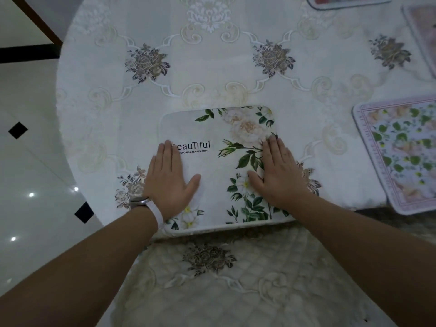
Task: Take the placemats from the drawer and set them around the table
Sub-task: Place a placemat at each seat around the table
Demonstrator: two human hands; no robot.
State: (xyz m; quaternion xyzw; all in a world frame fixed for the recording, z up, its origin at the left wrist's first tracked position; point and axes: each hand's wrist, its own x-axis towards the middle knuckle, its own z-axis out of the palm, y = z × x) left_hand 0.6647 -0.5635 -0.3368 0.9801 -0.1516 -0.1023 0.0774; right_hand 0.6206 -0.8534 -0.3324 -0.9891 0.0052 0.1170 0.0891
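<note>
**A:** What lies at the centre of the view?

**B:** The rose placemat (219, 166): white with rounded corners, printed with pale roses, green leaves and the word "BeauTiful". It lies flat on the counter (212, 67), with its near edge along the counter's near rim.

**A:** And the hands?

**B:** Both rest palm-down on the mat, fingers straight and together, thumbs spread inward. The left hand (169, 180) covers the mat's left part, and its fingertips hide the first letter of the lettering. The right hand (278, 175) covers the right part, with its outer edge reaching the mat's right border. Neither hand grips anything. A wristwatch (141, 202) on a white strap sits on the left wrist.

**A:** What surrounds them?

**B:** A white embroidered tablecloth (151, 62) with grey flower motifs covers the round counter. To the right, well apart, lies a pink-bordered placemat (401, 152) patterned with green leaves, at the near rim. The frame cuts off two more: the far-right placemat (422, 36) and the top placemat (346, 1). Below the near rim is a quilted chair cushion (212, 286). To the left is a glossy tiled floor (28, 175) with black diamond insets.
</note>
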